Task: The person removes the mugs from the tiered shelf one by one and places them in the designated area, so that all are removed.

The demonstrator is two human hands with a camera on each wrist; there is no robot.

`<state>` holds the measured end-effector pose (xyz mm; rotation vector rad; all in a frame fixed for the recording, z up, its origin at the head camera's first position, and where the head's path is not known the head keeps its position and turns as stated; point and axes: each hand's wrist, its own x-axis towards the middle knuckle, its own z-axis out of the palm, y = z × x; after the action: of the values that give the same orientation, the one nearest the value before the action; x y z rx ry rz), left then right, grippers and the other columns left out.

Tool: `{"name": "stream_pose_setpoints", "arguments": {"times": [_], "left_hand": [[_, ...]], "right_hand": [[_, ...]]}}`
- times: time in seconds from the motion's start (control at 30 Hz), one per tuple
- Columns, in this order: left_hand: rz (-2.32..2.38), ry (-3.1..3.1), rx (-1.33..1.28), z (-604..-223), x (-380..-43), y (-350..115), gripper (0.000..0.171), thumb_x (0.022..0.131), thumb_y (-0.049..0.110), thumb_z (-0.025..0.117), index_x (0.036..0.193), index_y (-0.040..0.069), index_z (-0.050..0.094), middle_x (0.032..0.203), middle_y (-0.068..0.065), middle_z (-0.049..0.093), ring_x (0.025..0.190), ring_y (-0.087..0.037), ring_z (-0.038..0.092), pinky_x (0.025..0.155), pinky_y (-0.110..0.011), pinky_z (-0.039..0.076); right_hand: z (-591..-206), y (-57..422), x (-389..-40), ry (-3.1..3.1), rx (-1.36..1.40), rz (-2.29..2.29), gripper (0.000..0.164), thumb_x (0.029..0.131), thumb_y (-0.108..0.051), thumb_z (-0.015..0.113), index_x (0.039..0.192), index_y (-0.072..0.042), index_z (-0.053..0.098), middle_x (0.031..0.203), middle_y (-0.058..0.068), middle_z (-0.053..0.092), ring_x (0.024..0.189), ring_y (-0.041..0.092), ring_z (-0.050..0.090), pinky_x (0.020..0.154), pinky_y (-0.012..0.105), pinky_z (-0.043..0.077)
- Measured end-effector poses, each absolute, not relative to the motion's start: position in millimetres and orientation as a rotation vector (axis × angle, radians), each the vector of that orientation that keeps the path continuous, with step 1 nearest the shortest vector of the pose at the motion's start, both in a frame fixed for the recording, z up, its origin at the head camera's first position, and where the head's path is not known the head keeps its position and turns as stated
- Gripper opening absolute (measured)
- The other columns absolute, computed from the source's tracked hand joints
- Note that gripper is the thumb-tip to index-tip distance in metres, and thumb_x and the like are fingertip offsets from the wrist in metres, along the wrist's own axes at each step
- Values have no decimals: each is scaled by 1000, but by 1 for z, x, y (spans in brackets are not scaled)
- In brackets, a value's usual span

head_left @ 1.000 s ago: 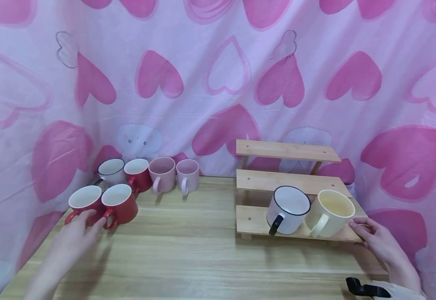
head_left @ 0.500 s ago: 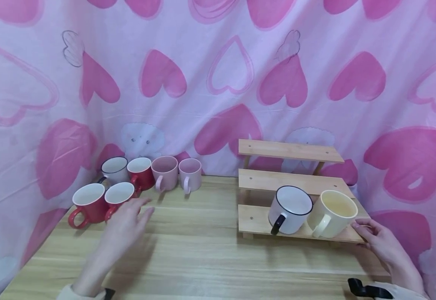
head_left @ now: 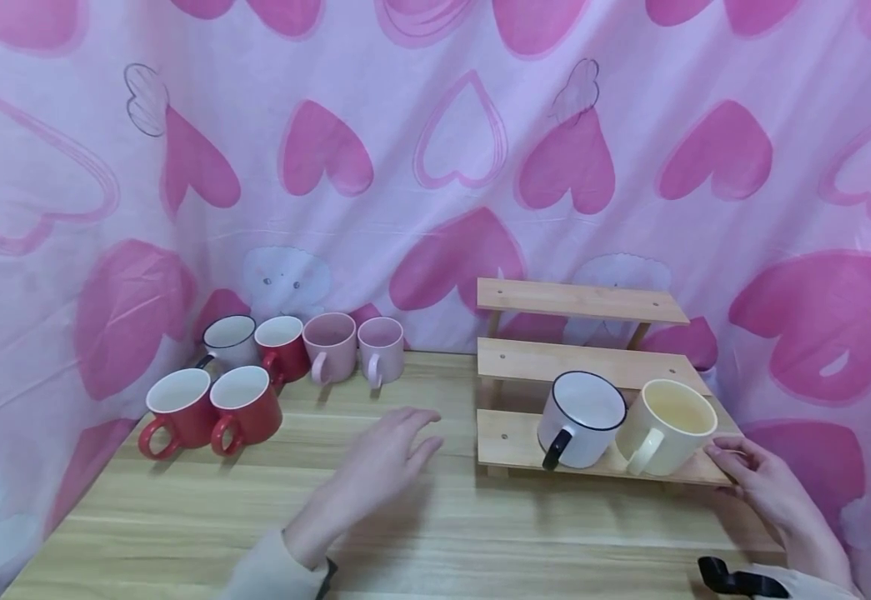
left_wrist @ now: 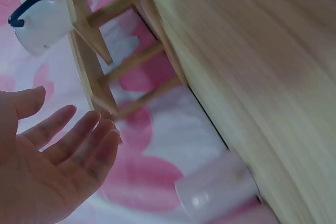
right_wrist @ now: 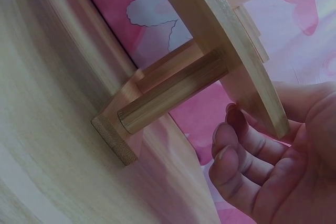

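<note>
My left hand [head_left: 378, 458] is over the middle of the table with relaxed fingers and nothing in them; the left wrist view shows its bare palm [left_wrist: 47, 182]. At the right, my right hand [head_left: 768, 492] holds the front right corner of a three-tier wooden shelf [head_left: 593, 360], its fingers [right_wrist: 231, 166] curled below the bottom board. On that board stand a white mug with a black rim and handle [head_left: 578, 425] and a cream yellow mug [head_left: 663, 433], side by side, upright, handles towards me.
Two red mugs [head_left: 180, 412] stand at the left front. Behind them line up a white dark-rimmed mug [head_left: 231, 343], a red mug [head_left: 282, 350], a pink mug [head_left: 332, 350] and a small lilac-pink mug [head_left: 382, 352]. A heart-patterned curtain [head_left: 450, 125] closes off the back and sides.
My left hand has moved away from the two red mugs at the left, rightwards to the middle of the table. The right hand and the shelf have stayed in place.
</note>
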<state>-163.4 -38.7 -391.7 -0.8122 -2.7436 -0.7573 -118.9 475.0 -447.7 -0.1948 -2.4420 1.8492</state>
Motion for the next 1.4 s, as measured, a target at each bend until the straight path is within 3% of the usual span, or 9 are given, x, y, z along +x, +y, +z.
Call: {"name": "stream_pose_setpoints", "arguments": {"times": [0.3, 0.6, 0.77, 1.03, 1.23, 1.4], "left_hand": [[-885, -2772, -925, -396, -173, 8, 36, 101, 33, 55, 128, 11, 62, 126, -3, 62, 118, -20, 57, 101, -40, 44], [-1340, -2736, -891, -383, -167, 47, 38, 101, 37, 53, 126, 10, 62, 105, 3, 65, 89, -6, 61, 78, -27, 52], [-1440, -2695, -936, -379, -163, 66, 40, 101, 43, 50, 125, 13, 63, 106, 8, 65, 86, -2, 60, 74, -23, 51], [-1656, -2580, -1085, -384, -156, 83, 24, 102, 35, 53, 97, 16, 67, 75, 8, 60, 64, -3, 56, 54, -19, 46], [-1917, -2594, -973, -389, -153, 87, 31, 101, 37, 53, 109, 12, 70, 88, 5, 67, 66, -6, 64, 59, -22, 51], [-2045, -2629, -923, -390, -153, 88, 39, 101, 42, 51, 118, 12, 68, 86, 1, 69, 63, -11, 67, 65, -24, 54]], "right_hand": [[-449, 476, -120, -2418, -177, 1871, 20, 99, -12, 58, 100, -30, 65, 94, -19, 64, 83, -1, 58, 64, 31, 57], [-448, 475, -124, -2416, -156, 1883, 20, 99, -12, 58, 101, -30, 65, 94, -18, 63, 84, -1, 58, 65, 32, 57], [-448, 477, -120, -2369, -135, 1918, 22, 99, -9, 57, 101, -30, 65, 95, -18, 64, 84, -1, 59, 63, 31, 57], [-452, 478, -117, -2352, -107, 1929, 20, 99, -6, 56, 101, -22, 68, 94, -13, 62, 81, 3, 59, 63, 30, 56], [-453, 478, -119, -2387, -116, 1881, 17, 99, -8, 57, 102, -20, 67, 95, -15, 61, 83, 0, 58, 64, 30, 57], [-452, 478, -118, -2383, -121, 1888, 17, 99, -7, 57, 102, -20, 68, 94, -15, 61, 83, 0, 58, 63, 31, 57]]}}
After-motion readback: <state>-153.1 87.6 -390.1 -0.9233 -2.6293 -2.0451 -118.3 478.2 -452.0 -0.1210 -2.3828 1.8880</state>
